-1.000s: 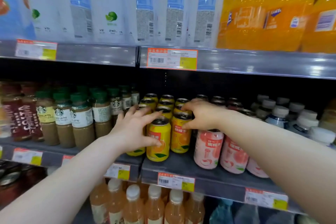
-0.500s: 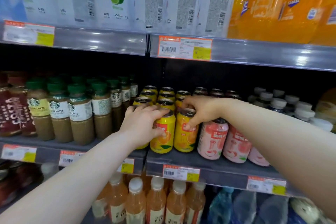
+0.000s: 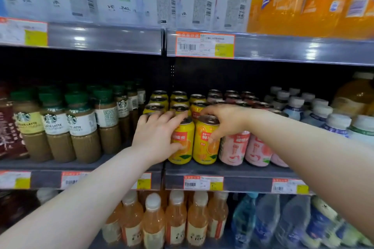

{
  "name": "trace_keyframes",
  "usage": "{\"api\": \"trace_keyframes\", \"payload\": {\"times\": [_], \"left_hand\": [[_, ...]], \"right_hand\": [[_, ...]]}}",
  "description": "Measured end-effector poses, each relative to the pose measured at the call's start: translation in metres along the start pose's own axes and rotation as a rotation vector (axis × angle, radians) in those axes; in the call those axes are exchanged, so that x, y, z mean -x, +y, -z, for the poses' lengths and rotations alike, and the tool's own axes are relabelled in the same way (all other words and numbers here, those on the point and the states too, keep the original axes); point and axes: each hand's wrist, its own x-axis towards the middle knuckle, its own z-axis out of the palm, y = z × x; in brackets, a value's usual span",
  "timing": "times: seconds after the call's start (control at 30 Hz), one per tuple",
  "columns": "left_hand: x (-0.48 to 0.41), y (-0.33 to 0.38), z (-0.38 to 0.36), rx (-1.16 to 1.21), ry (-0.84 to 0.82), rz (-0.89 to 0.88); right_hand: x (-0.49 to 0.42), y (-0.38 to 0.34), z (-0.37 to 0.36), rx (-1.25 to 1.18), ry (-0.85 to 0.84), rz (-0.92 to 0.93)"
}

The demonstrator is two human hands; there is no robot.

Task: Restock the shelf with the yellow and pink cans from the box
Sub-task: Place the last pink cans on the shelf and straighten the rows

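Left grip (image 3: 155, 137), right grip (image 3: 226, 121), two yellow cans (image 3: 204, 147) held

The right hand (image 3: 228, 121), a second ago laid over the top of the right yellow can (image 3: 204, 147), now grips its side with the thumb down its front, and that can stands level beside the left yellow can (image 3: 182, 143) rather than set back.
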Motion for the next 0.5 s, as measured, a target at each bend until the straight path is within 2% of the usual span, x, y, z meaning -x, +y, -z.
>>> {"api": "trace_keyframes", "payload": {"times": [0.2,0.27,0.37,0.5], "left_hand": [[-0.002,-0.015,0.02,0.188,0.048,0.126],[-0.008,-0.024,0.026,0.185,0.022,0.202],[-0.018,-0.031,0.031,0.298,-0.051,0.272],[-0.031,-0.023,0.034,0.345,-0.164,0.229]], "right_hand": [[-0.008,0.009,0.018,-0.06,-0.141,0.039],[-0.015,0.014,0.03,-0.141,-0.051,0.053],[-0.033,0.023,0.039,-0.074,0.086,0.076],[-0.059,0.038,0.028,-0.056,0.089,0.103]]}}
